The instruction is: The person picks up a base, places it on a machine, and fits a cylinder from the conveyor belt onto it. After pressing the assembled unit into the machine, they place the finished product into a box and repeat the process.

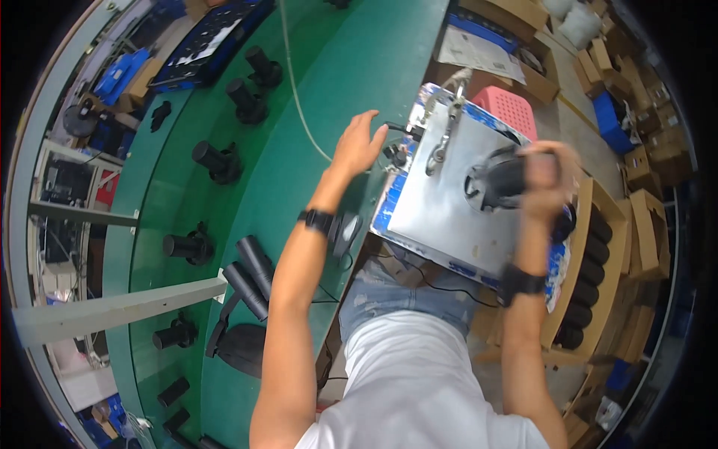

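My right hand (548, 196), smeared by motion, is wrapped round a black rounded part (502, 178) above the right side of a flat metal plate (441, 213). A dark ring-like piece shows at the part's left end; its exact kind is too blurred to tell. My left hand (353, 151) hovers over the green bench edge with its thumb apart from the fingers, holding nothing. Small black fittings (395, 155) lie close to its fingertips. A metal clamp lever (447, 135) stands on the plate's far left side.
An open carton (602, 288) of black cylinders stands at the right. Several black stepped cylinders (215, 159) line the green bench (351, 67). Black tubes (250, 273) and a black pouch (243, 349) lie by my left forearm. A pink basket (505, 109) sits behind the plate.
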Available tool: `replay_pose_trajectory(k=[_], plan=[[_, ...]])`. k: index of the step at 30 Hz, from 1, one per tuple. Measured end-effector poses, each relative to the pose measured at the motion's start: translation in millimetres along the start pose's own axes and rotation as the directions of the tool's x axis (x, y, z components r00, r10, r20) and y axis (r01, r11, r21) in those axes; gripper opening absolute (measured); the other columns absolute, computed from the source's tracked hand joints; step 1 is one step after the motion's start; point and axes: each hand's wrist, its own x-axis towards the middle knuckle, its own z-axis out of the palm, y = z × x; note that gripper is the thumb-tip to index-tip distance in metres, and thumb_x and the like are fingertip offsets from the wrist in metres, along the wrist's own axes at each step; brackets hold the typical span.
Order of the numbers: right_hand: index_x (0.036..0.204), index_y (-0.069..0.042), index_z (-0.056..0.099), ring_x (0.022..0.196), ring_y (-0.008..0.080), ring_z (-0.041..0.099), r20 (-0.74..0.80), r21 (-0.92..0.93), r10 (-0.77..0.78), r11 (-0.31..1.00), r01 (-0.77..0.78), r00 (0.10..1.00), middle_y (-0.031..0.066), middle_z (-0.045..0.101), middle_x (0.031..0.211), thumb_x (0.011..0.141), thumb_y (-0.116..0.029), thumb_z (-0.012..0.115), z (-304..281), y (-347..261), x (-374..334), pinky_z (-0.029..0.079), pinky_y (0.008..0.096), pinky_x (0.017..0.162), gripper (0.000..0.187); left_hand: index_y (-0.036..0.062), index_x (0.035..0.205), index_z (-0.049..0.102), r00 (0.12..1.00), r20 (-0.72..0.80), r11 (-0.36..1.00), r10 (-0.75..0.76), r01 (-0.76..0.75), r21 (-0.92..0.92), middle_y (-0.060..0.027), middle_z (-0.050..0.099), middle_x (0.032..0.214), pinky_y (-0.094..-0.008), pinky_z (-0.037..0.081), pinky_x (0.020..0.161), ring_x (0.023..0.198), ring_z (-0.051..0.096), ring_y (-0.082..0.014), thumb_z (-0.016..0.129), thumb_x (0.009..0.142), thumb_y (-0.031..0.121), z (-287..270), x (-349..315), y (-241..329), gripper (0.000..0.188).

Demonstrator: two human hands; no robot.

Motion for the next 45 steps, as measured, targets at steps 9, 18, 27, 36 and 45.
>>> replay_pose_trajectory(k=[9,18,27,36,45], plan=[[0.106,0.000,0.056,0.102,0.0233,0.054,0.446,0.667,0.098,0.626,-0.404,0.889,0.0142,0.055,0.113,0.069,-0.056,0.073,16,-153,44,0.042,0.0360,0.091,0.069,-0.0022,0.121,0.052,0.813,-0.260,0.833,0.522,-0.551,-0.050,-0.0213,0.059,0.109,-0.0447,0.041,0.096,0.104,0.058,-0.0341,0.079,0.065,0.030,-104,-100,184,0.070],[0.135,-0.003,0.043,0.122,0.0247,0.046,0.773,0.367,0.298,0.510,-0.778,0.560,0.0107,0.045,0.137,0.088,-0.034,0.057,-19,-128,-30,0.036,0.0388,0.099,0.058,-0.0007,0.114,0.048,0.598,-0.733,0.946,-0.324,0.208,-0.248,-0.0182,0.065,0.102,-0.0388,0.050,0.082,0.094,0.064,-0.0287,0.082,0.067,0.029,-218,-154,-49,0.064],[0.122,-0.004,0.053,0.100,0.0145,0.056,0.492,0.106,0.747,0.458,-0.883,0.447,0.0047,0.057,0.118,0.091,-0.021,0.058,-134,-27,-100,0.041,0.0257,0.084,0.036,-0.0036,0.118,0.052,0.422,-0.808,0.698,-0.411,0.716,0.019,-0.0233,0.060,0.113,-0.0427,0.046,0.093,0.106,0.059,-0.0377,0.081,0.065,0.035,-210,-147,-167,0.072],[0.108,-0.006,0.062,0.079,0.0177,0.064,0.008,-0.396,0.839,0.503,-0.769,0.545,0.0103,0.067,0.087,0.080,-0.015,0.068,-252,155,-226,0.050,0.0302,0.070,0.030,-0.0042,0.129,0.044,0.659,-0.751,0.920,-0.025,0.310,0.241,-0.0223,0.047,0.127,-0.0398,0.043,0.094,0.113,0.050,-0.0327,0.062,0.085,0.018,-181,-120,-83,0.052],[0.119,-0.013,0.057,0.097,0.0388,0.063,0.104,-0.922,0.978,0.163,-0.352,0.182,0.0217,0.065,0.104,0.079,-0.013,0.060,-196,152,-206,0.050,0.0473,0.085,0.040,0.0046,0.125,0.047,0.904,-0.402,0.989,-0.147,0.129,-0.070,-0.0102,0.046,0.130,-0.0323,0.044,0.082,0.112,0.049,-0.0219,0.056,0.083,0.004,-83,-184,8,0.042]])
